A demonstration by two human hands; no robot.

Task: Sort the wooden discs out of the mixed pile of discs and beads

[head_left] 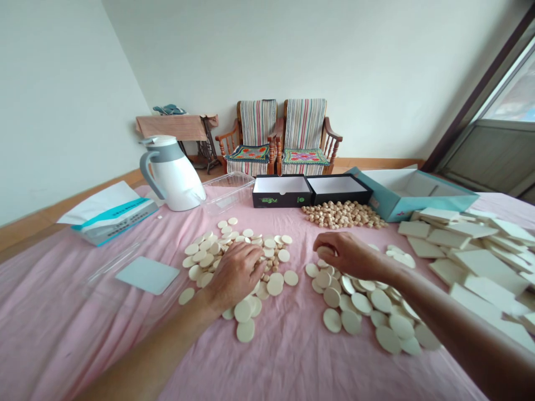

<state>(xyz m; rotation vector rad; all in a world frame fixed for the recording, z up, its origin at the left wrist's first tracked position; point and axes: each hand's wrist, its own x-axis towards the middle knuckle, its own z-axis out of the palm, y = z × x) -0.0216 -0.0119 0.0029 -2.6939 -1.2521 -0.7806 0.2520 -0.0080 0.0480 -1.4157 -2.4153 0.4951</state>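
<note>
My left hand rests over a spread of small pale discs, its fingers bent down among them; whatever lies under the fingertips is hidden. A few small wooden beads lie just right of it. My right hand is closed with a pale round disc at its fingertips, above the upper edge of a second pile of larger discs. Behind that hand lies a heap of wooden beads.
Black boxes and a blue box stand at the back. Pale square tiles are heaped at right. A white jug, a clear tray, a tissue pack and a light card are at left.
</note>
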